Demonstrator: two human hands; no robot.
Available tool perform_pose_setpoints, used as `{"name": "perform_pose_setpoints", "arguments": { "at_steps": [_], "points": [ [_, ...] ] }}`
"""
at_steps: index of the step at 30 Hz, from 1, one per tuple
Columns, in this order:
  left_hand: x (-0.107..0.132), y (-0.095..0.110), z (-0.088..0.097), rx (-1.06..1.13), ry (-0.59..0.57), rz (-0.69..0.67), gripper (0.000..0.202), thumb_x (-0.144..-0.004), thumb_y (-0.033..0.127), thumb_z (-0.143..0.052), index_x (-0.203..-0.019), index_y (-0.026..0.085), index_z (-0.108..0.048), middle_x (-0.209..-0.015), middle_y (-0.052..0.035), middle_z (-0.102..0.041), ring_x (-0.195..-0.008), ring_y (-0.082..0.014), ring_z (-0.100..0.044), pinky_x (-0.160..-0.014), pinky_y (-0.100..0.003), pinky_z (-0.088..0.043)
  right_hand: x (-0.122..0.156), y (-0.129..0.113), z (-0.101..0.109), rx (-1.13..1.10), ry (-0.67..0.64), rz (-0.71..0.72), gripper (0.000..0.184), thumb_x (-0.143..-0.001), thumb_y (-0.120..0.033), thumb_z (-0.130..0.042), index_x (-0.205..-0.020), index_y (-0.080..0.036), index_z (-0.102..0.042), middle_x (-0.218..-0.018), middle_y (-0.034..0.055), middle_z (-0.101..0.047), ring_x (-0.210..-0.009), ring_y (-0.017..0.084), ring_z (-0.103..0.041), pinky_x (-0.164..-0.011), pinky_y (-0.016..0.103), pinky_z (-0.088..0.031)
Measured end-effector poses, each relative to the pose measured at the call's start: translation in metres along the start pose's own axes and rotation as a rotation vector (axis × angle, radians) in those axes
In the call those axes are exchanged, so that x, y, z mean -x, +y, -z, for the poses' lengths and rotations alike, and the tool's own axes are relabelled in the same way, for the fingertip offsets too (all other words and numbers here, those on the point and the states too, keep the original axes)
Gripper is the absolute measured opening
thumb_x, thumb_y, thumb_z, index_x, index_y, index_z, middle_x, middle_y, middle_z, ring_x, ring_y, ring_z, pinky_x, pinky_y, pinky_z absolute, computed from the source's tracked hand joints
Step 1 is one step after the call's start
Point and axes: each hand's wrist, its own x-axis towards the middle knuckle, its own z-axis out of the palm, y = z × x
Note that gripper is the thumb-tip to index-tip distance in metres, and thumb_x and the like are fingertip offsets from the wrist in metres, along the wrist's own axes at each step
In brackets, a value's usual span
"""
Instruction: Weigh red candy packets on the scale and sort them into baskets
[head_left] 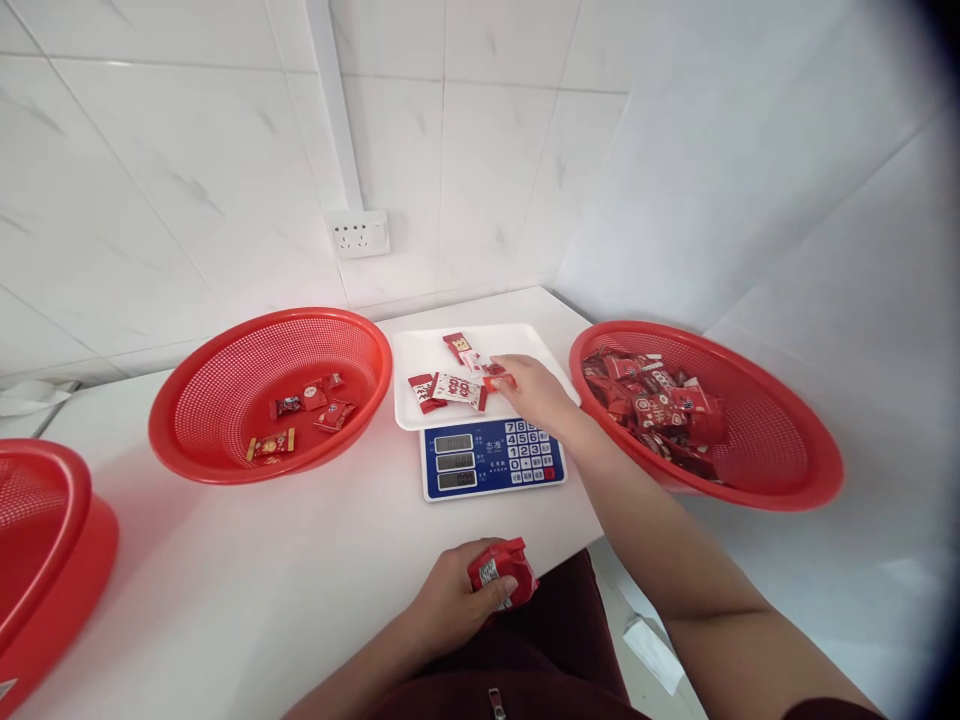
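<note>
Our bench (225,580) carries a filled red basket (772,420), right, and a central scale (491,465). We're seemingly arranging wrapped snacks (459,389) on its tray (420,350): left hand (454,595) gripping a red pouch (519,560), lower centre; right hand (536,392) pinching a small packet (500,382), mid-frame. That probably wants gentle release next.

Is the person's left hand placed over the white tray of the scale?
No, the left hand holds a red packet on the person's side of the scale.
</note>
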Motion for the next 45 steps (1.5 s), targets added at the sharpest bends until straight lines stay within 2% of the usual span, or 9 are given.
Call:
{"name": "perform_pose_setpoints", "arguments": {
  "at_steps": [6, 11, 18, 21, 25, 30, 34, 39, 45],
  "points": [
    [0.0, 0.003, -0.001, -0.02, -0.01, -0.01, 0.03, -0.077, 0.031, -0.056, -0.104, 0.019, -0.063, -0.099, -0.0032, -0.067, -0.088, -0.0196, -0.059, -0.083, -0.029, -0.045, 0.008, -0.008, -0.012, -0.024, -0.105, 0.218, 0.036, -0.083, -0.028, -0.055, -0.119, -0.022, -0.056, -0.13, 0.0064, -0.051, -0.126, 0.024, -0.037, -0.103, 0.045, -0.031],
    [0.001, 0.003, 0.0, -0.017, -0.019, -0.01, 0.028, -0.077, 0.027, -0.055, -0.103, 0.021, -0.063, -0.097, -0.0018, -0.067, -0.086, -0.0186, -0.059, -0.08, -0.028, -0.045, -0.004, -0.007, -0.015, 0.028, -0.037, 0.184, 0.035, -0.083, -0.016, -0.05, -0.116, -0.019, -0.058, -0.122, 0.0075, -0.057, -0.118, 0.021, -0.045, -0.1, 0.04, -0.036],
    [0.001, 0.003, 0.0, -0.043, -0.017, -0.035, 0.024, -0.077, 0.025, -0.055, -0.099, 0.019, -0.064, -0.091, -0.0013, -0.067, -0.081, -0.0171, -0.058, -0.077, -0.026, -0.044, -0.015, -0.055, -0.025, 0.052, -0.19, 0.433, 0.035, -0.092, -0.041, -0.036, -0.12, -0.03, -0.054, -0.136, 0.0003, -0.045, -0.132, 0.026, -0.024, -0.105, 0.051, -0.02],
    [0.001, 0.003, 0.0, -0.036, -0.019, -0.024, 0.023, -0.078, 0.026, -0.055, -0.097, 0.018, -0.064, -0.091, -0.0018, -0.067, -0.081, -0.0169, -0.058, -0.075, -0.025, -0.044, -0.023, -0.057, -0.032, 0.113, -0.21, 0.388, 0.037, -0.092, -0.043, -0.036, -0.118, -0.028, -0.056, -0.133, 0.002, -0.048, -0.132, 0.028, -0.024, -0.104, 0.055, -0.017],
    [0.002, 0.003, 0.001, -0.036, -0.024, -0.026, 0.024, -0.077, 0.025, -0.056, -0.099, 0.019, -0.063, -0.094, -0.0016, -0.067, -0.083, -0.0174, -0.059, -0.077, -0.026, -0.044, -0.025, -0.041, -0.025, 0.115, -0.09, 0.205, 0.042, -0.091, -0.043, -0.037, -0.121, -0.018, -0.054, -0.136, 0.0098, -0.044, -0.132, 0.031, -0.025, -0.103, 0.056, -0.02],
    [0.003, 0.002, 0.002, -0.037, 0.014, -0.039, 0.026, -0.076, 0.024, -0.057, -0.101, 0.021, -0.064, -0.098, -0.0017, -0.068, -0.088, -0.0187, -0.059, -0.082, -0.027, -0.045, 0.021, -0.017, -0.001, -0.174, 0.209, 0.164, 0.035, -0.091, -0.035, -0.038, -0.118, -0.02, -0.054, -0.124, 0.0062, -0.055, -0.121, 0.019, -0.043, -0.101, 0.036, -0.036],
    [0.003, 0.0, 0.001, 0.055, 0.113, -0.03, 0.034, -0.077, 0.027, -0.057, -0.11, 0.021, -0.061, -0.107, -0.004, -0.066, -0.095, -0.02, -0.059, -0.086, -0.029, -0.045, 0.09, 0.003, -0.012, -0.316, 0.402, 0.011, 0.023, -0.089, -0.032, -0.043, -0.097, -0.02, -0.061, -0.086, 0.0043, -0.068, -0.084, 0.018, -0.063, -0.08, 0.031, -0.049],
    [0.002, 0.001, 0.0, 0.109, 0.145, -0.054, 0.03, -0.078, 0.026, -0.057, -0.107, 0.019, -0.062, -0.103, -0.0047, -0.067, -0.092, -0.0197, -0.061, -0.085, -0.029, -0.046, 0.162, 0.003, -0.055, -0.456, 0.127, -0.132, 0.028, -0.089, -0.034, -0.039, -0.078, -0.02, -0.061, -0.058, 0.0004, -0.06, -0.056, 0.015, -0.059, -0.056, 0.025, -0.048],
    [-0.002, 0.001, -0.003, 0.192, 0.136, -0.07, 0.028, -0.081, 0.027, -0.054, -0.107, 0.018, -0.06, -0.104, -0.0049, -0.066, -0.096, -0.0199, -0.059, -0.088, -0.03, -0.045, 0.18, -0.008, -0.067, -0.683, -0.054, -0.195, 0.041, -0.09, -0.045, -0.031, -0.083, -0.018, -0.061, -0.073, 0.0048, -0.064, -0.067, 0.017, -0.06, -0.062, 0.027, -0.047]
  ]
}}
